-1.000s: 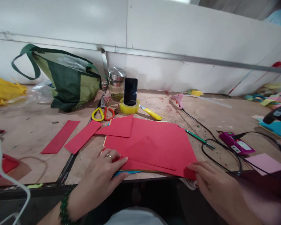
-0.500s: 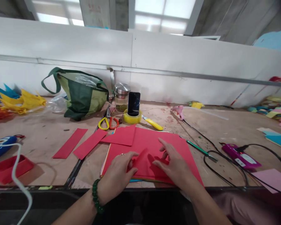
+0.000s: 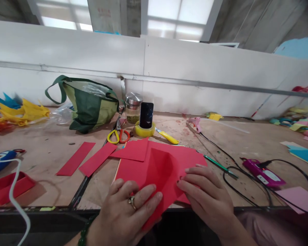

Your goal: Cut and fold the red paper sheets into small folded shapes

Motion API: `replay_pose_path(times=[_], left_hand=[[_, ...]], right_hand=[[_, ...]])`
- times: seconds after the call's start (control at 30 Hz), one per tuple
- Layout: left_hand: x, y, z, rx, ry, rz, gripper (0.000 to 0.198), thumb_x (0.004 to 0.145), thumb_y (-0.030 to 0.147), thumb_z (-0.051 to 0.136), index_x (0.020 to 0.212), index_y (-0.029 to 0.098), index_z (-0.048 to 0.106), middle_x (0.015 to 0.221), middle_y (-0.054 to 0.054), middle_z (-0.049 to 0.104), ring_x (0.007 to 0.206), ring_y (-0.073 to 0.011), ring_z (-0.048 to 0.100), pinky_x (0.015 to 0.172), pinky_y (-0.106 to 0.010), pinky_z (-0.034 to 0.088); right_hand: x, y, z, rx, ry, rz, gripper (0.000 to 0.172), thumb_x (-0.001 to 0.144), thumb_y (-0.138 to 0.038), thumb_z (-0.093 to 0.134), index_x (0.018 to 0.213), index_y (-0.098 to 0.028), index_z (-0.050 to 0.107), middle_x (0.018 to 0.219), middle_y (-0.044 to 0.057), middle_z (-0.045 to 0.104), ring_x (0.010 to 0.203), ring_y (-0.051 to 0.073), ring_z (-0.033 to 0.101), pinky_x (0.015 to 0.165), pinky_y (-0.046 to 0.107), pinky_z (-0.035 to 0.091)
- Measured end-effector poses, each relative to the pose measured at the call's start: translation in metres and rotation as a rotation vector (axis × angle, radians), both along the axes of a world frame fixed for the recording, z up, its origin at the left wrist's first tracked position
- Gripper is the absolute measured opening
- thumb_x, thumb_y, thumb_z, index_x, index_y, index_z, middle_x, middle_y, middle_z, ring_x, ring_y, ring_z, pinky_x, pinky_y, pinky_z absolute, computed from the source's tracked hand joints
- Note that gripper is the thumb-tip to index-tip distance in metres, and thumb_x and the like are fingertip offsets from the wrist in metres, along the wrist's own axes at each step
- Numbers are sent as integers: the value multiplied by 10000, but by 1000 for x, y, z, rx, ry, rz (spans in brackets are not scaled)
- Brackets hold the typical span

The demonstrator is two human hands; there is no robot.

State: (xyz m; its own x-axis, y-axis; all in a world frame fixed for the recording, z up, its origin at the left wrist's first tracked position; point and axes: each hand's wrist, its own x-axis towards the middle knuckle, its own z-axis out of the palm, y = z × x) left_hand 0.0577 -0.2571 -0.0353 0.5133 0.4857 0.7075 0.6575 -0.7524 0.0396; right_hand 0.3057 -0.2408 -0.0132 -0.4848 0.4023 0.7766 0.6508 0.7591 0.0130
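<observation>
Across the view runs the broad, pinkish-brown table [image 3: 236, 143], and at its near edge lies the flat, stacked pile of red paper sheets [image 3: 128, 169]. Over the pile's front, here's the action: a thin, bent piece of red paper [image 3: 159, 167], bowed into a hollow between two bare hands. The left hand [image 3: 133, 205] has it gripped near the lower left edge, fingers across the top; the right hand [image 3: 207, 191] lies with curved fingers along its right side, and whether that thumb pinches, I can't tell. It should be light, springy and quick to crease, so hold it by its edges, gently. Left of the pile, a flat, narrow red paper strip [image 3: 76, 159]; just behind, a slim yellow-handled cutter [image 3: 168, 137].
</observation>
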Motion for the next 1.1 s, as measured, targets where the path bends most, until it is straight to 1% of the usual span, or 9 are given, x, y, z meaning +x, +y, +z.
replay_pose_path(times=[0.07, 0.2, 0.33, 0.43, 0.53, 0.7, 0.9, 1.0, 1.1], left_hand=[[-5, 4, -2, 1, 70, 12, 293, 886, 245, 572, 1168, 308, 622, 1157, 62, 697, 835, -173, 563, 772, -373, 367], [-7, 14, -12, 32, 57, 68, 216, 901, 133, 525, 1029, 248, 655, 1114, 41, 719, 879, -188, 555, 816, -368, 353], [0, 20, -28, -34, 121, -7, 163, 909, 136, 511, 908, 222, 650, 1198, 16, 682, 1092, -188, 547, 1051, -393, 258], [7, 22, -35, -152, 179, -61, 249, 889, 132, 522, 1089, 233, 629, 1316, -8, 607, 1249, -199, 472, 1151, -425, 118], [12, 26, -37, -192, 214, -70, 448, 882, 118, 538, 1303, 270, 523, 1350, -14, 578, 1295, -203, 436, 1170, -448, 39], [12, 36, -42, -184, 193, -79, 189, 915, 183, 539, 1056, 234, 656, 1216, -28, 664, 1267, -223, 467, 1162, -467, 93], [9, 38, -49, -263, 220, -46, 230, 882, 127, 542, 1069, 212, 644, 1121, -43, 690, 1148, -249, 535, 1095, -461, 246], [15, 30, -42, -275, 232, -49, 201, 867, 108, 540, 1014, 195, 645, 1017, -39, 700, 1070, -237, 563, 1096, -445, 240], [20, 23, -31, -293, 209, -102, 130, 881, 137, 533, 943, 187, 635, 999, -35, 693, 1062, -226, 561, 1118, -437, 197]], right_hand=[[6, -3, -8, -49, 51, 10, 197, 847, -102, 592, 950, -244, 684, 894, 34, 751, 920, 189, 672, 842, 356, 547], [18, -12, -36, -123, 51, -16, 218, 843, -52, 557, 919, -223, 669, 986, 59, 750, 1011, 195, 663, 843, 350, 564], [31, -21, -65, -170, -101, -114, 255, 814, -8, 514, 901, -208, 645, 1051, 63, 741, 1072, 210, 644, 915, 404, 534], [38, -26, -74, -289, -129, -144, 304, 778, 15, 446, 896, -215, 605, 1077, 58, 731, 1087, 212, 639, 926, 442, 526], [38, -27, -75, -372, -60, -122, 323, 762, 27, 409, 903, -217, 566, 1082, 59, 725, 1100, 188, 633, 939, 411, 528], [37, -23, -77, -397, -21, -124, 319, 800, 16, 428, 954, -216, 583, 1068, 54, 726, 1054, 174, 649, 945, 383, 523], [31, -24, -69, -304, -147, -165, 422, 817, 9, 448, 1153, -192, 605, 1057, 66, 729, 1010, 209, 638, 907, 408, 497], [17, -26, -61, -296, -210, -238, 405, 812, -16, 463, 1128, -199, 638, 1106, 75, 712, 1013, 260, 611, 877, 438, 452], [6, -26, -55, -322, -189, -218, 251, 873, -100, 486, 1018, -199, 666, 976, 61, 735, 854, 245, 616, 742, 395, 436]])
